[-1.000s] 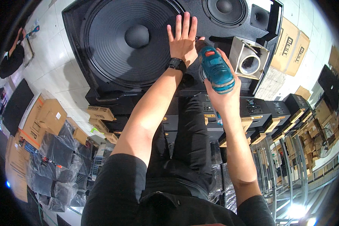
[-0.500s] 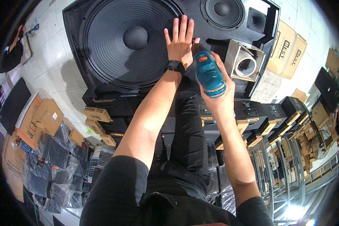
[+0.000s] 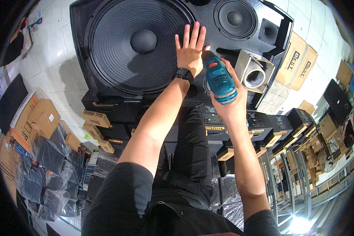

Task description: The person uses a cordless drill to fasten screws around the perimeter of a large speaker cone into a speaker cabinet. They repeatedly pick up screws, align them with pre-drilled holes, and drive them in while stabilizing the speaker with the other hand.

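Observation:
A large black speaker cabinet lies face up in front of me, with a wide ribbed woofer at its left. My left hand rests flat on the woofer's right edge, fingers spread, a dark watch on the wrist. In my right hand is a teal cordless drill, its dark nose pointing away from me beside my left thumb. The fingers wrap round its body. What its tip touches is hidden. Just right of the drill, a small open box holds a white roll.
A smaller round driver and a square horn sit at the cabinet's far right. Flat cardboard lies beyond. Several black units line up nearer me. Plastic-wrapped goods and cartons stand left; metal rails lie right.
The whole view has shifted and turned slightly. My left hand stays flat at the woofer's edge, and my right hand keeps the drill in nearly the same spot.

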The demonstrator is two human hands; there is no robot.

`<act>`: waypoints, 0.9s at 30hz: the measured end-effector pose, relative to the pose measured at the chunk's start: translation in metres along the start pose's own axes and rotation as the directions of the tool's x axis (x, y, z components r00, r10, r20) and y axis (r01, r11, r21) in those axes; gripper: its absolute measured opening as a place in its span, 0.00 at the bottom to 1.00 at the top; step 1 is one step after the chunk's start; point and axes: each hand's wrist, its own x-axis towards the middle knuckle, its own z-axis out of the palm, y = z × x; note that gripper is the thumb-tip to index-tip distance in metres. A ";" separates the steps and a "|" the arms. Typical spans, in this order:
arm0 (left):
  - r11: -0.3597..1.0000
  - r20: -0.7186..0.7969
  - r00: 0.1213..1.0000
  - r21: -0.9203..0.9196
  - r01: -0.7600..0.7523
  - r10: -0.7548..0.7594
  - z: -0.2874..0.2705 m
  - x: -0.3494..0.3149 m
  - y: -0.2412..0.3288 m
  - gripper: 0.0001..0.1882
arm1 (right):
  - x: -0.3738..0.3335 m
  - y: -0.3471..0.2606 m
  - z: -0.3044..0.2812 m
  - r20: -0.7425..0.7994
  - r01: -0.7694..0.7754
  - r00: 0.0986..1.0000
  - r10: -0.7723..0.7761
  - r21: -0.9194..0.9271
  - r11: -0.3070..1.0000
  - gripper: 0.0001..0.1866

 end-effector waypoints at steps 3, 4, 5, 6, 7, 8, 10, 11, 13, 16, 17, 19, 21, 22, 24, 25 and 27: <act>1.000 -0.011 1.000 -0.015 -0.001 0.001 0.001 0.001 0.000 0.49 | 0.001 -0.001 0.000 -0.002 0.023 1.000 -0.023 0.014 1.000 0.42; 1.000 -0.041 0.999 -0.015 -0.010 0.010 0.001 0.002 0.000 0.49 | 0.002 -0.002 -0.001 0.003 0.018 1.000 -0.018 0.011 1.000 0.42; 1.000 -0.038 0.999 -0.016 -0.009 0.008 0.000 0.002 0.000 0.49 | 0.002 -0.002 -0.002 0.009 0.011 1.000 -0.012 0.009 1.000 0.41; 1.000 0.011 1.000 -0.011 0.004 -0.004 0.000 0.001 0.000 0.49 | 0.001 -0.003 -0.003 0.037 -0.015 0.999 0.014 0.028 0.999 0.41; 1.000 -0.034 0.999 -0.026 -0.009 0.008 -0.001 0.001 0.000 0.49 | 0.000 -0.004 -0.006 0.066 -0.042 0.997 0.039 0.047 0.998 0.41; 0.999 -0.034 0.999 -0.034 -0.011 0.010 -0.002 0.001 0.000 0.49 | 0.000 -0.004 -0.006 0.095 -0.071 0.993 0.064 0.065 0.995 0.41; 0.999 -0.029 1.000 -0.050 -0.013 0.011 -0.004 0.000 0.001 0.48 | 0.000 -0.005 -0.007 0.085 -0.055 0.995 0.049 0.070 0.996 0.41; 0.998 -0.026 1.000 -0.058 -0.012 0.010 -0.004 0.000 0.001 0.48 | 0.000 -0.005 -0.006 0.080 -0.046 0.996 0.040 0.074 0.996 0.41; 0.997 -0.020 1.000 -0.073 -0.010 0.009 -0.005 0.000 0.001 0.47 | 0.000 -0.004 -0.006 0.086 -0.065 0.994 0.060 0.061 0.996 0.41; 0.996 -0.012 1.000 -0.085 -0.009 0.008 -0.005 0.001 0.001 0.47 | 0.000 -0.003 -0.006 0.086 -0.063 0.995 0.059 0.036 0.997 0.41; 0.997 -0.010 1.000 -0.080 -0.007 0.006 -0.005 0.001 0.001 0.47 | 0.000 -0.003 -0.006 0.085 -0.056 0.995 0.054 0.026 0.998 0.41; 0.997 -0.009 1.000 -0.079 -0.006 0.005 -0.005 0.001 0.001 0.47 | 0.001 -0.003 -0.007 0.089 -0.049 0.995 0.048 0.016 0.999 0.41; 0.998 0.029 1.000 -0.070 0.005 -0.003 -0.005 0.001 0.001 0.47 | 0.001 -0.003 -0.008 0.095 -0.052 0.994 0.050 0.008 0.999 0.41; 0.997 -0.011 1.000 -0.081 -0.007 0.006 -0.005 0.000 0.001 0.47 | 0.001 -0.003 -0.008 0.099 -0.057 0.993 0.056 0.005 0.998 0.41; 0.999 0.032 0.999 -0.053 0.003 -0.002 -0.004 0.000 0.001 0.47 | 0.001 -0.002 -0.009 0.108 -0.065 0.992 0.064 0.002 0.998 0.41; 0.998 -0.012 1.000 -0.070 -0.008 0.007 -0.004 0.000 0.001 0.47 | 0.001 -0.001 -0.009 0.114 -0.068 0.991 0.067 0.002 0.998 0.42; 0.998 0.006 1.000 -0.067 -0.001 0.001 -0.004 0.000 0.001 0.48 | 0.002 0.000 -0.009 0.114 -0.058 0.992 0.058 -0.005 0.998 0.42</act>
